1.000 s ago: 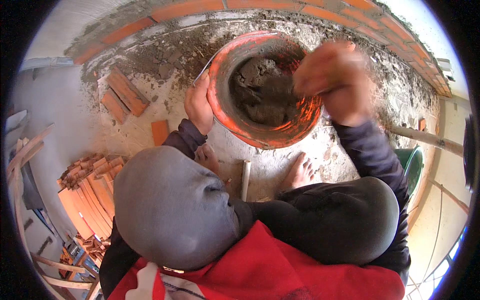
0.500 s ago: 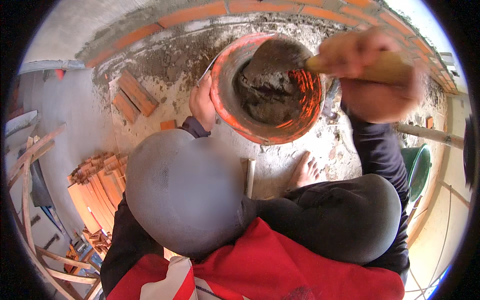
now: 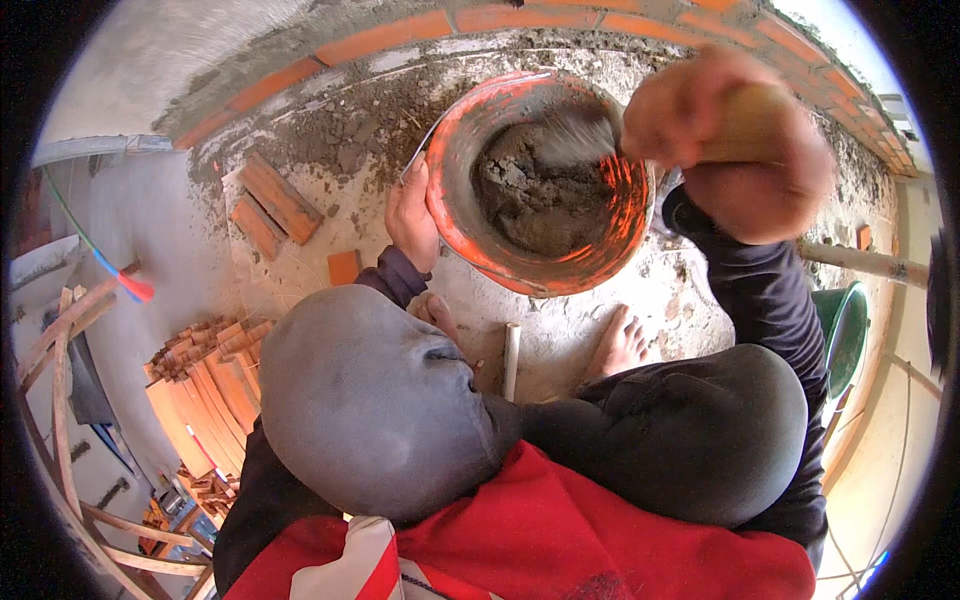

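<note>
An orange bucket [image 3: 452,190], its inside caked with grey, holds wet mortar [image 3: 525,200]. My left hand [image 3: 411,219] grips the bucket's left side near the rim, beside the thin wire handle. On the right, my right hand [image 3: 725,150] is closed around the thick wooden handle of a trowel [image 3: 578,140], above the bucket's right rim. The blade reaches into the bucket over the mortar and is smeared by motion, so whether it touches the mortar is hard to see.
A low brick wall [image 3: 385,38] runs along the far side, with mortar crumbs [image 3: 350,130] at its foot. Loose bricks [image 3: 280,200] lie left, and stacked bricks [image 3: 205,395] nearer. A green bucket [image 3: 845,335] stands right. A short pipe [image 3: 512,360] lies between my feet.
The trowel blade has dropped from above the bucket's mouth down toward the mortar, and my right hand has tilted with it. My left hand stays on the bucket.
</note>
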A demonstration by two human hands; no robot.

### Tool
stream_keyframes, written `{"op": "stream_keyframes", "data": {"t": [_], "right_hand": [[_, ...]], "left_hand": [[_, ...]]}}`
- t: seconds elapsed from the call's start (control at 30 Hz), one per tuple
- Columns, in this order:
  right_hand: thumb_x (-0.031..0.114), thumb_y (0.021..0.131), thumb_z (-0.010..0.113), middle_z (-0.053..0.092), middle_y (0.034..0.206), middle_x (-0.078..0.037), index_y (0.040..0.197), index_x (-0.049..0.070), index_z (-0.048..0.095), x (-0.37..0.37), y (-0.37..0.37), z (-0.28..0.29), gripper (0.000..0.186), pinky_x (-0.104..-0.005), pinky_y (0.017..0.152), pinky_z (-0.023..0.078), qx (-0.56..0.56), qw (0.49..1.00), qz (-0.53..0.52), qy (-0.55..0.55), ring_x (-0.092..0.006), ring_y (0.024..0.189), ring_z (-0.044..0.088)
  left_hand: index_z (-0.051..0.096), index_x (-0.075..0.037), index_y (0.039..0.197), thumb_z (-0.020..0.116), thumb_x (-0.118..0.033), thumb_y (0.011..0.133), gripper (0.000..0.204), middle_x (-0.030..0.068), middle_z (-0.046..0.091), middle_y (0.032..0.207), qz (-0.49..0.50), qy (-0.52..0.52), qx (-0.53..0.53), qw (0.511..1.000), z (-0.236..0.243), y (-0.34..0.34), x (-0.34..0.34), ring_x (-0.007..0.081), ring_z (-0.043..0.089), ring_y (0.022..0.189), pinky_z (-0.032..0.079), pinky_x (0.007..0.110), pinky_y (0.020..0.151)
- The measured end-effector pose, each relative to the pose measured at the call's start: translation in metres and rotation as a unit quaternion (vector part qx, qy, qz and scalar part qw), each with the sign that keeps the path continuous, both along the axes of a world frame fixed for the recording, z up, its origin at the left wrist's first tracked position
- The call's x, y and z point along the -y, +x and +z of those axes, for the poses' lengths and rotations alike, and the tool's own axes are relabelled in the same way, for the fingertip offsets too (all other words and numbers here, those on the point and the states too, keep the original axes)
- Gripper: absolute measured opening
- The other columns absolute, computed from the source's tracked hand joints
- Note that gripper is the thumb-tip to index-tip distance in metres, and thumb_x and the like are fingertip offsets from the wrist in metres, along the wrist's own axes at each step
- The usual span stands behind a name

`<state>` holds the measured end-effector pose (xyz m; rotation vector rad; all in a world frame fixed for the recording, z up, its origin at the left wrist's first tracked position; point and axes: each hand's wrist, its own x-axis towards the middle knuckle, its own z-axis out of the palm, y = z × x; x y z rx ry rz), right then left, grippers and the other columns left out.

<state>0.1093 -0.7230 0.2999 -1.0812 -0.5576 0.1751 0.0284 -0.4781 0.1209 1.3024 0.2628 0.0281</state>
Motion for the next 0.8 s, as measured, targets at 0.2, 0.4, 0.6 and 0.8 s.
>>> {"op": "stream_keyframes", "data": {"t": [0.2, 0.4, 0.6, 0.8], "right_hand": [[0.046, 0.082, 0.045, 0.048, 0.054, -0.006, 0.06, 0.002, 0.049, 0.007, 0.001, -0.027, 0.05, -0.0279, 0.049, 0.034, -0.01, 0.986, 0.023, -0.166, -0.0163, 0.05, 0.045], [0.05, 0.08, 0.046, 0.046, 0.057, -0.007, 0.066, -0.001, 0.047, 0.008, 0.005, -0.038, 0.053, -0.031, 0.053, 0.039, 0.004, 0.97, 0.061, -0.236, -0.0199, 0.053, 0.048], [0.052, 0.079, 0.047, 0.049, 0.059, -0.007, 0.063, 0.004, 0.049, 0.005, 0.002, -0.014, 0.05, -0.0284, 0.051, 0.036, 0.058, 0.993, 0.024, -0.103, -0.0162, 0.053, 0.047], [0.051, 0.08, 0.048, 0.049, 0.055, -0.006, 0.06, 0.002, 0.049, 0.003, 0.006, 0.009, 0.054, -0.0269, 0.049, 0.035, 0.042, 0.995, 0.029, -0.091, -0.0152, 0.052, 0.047]], "left_hand": [[0.06, -0.001, 0.104, 0.04, -0.032, 0.1, 0.038, 0.0022, 0.06, 0.095, 0.038, 0.0, 0.006, 0.999, -0.013, 0.001, -0.002, 0.0095, 0.053, 0.083, 0.043, 0.026, 0.075], [0.06, -0.001, 0.1, 0.04, -0.033, 0.099, 0.038, 0.0011, 0.059, 0.089, 0.055, -0.046, -0.033, 0.997, -0.005, 0.004, 0.006, 0.0089, 0.052, 0.078, 0.043, 0.025, 0.071], [0.06, -0.002, 0.103, 0.04, -0.035, 0.099, 0.039, 0.0013, 0.06, 0.09, 0.044, 0.009, -0.02, 0.999, 0.0, -0.001, 0.002, 0.0107, 0.054, 0.08, 0.043, 0.027, 0.074], [0.063, -0.002, 0.094, 0.042, -0.035, 0.099, 0.04, -0.0004, 0.06, 0.082, 0.071, 0.038, 0.004, 0.997, -0.002, -0.002, 0.005, 0.0084, 0.052, 0.073, 0.043, 0.024, 0.068]]}}
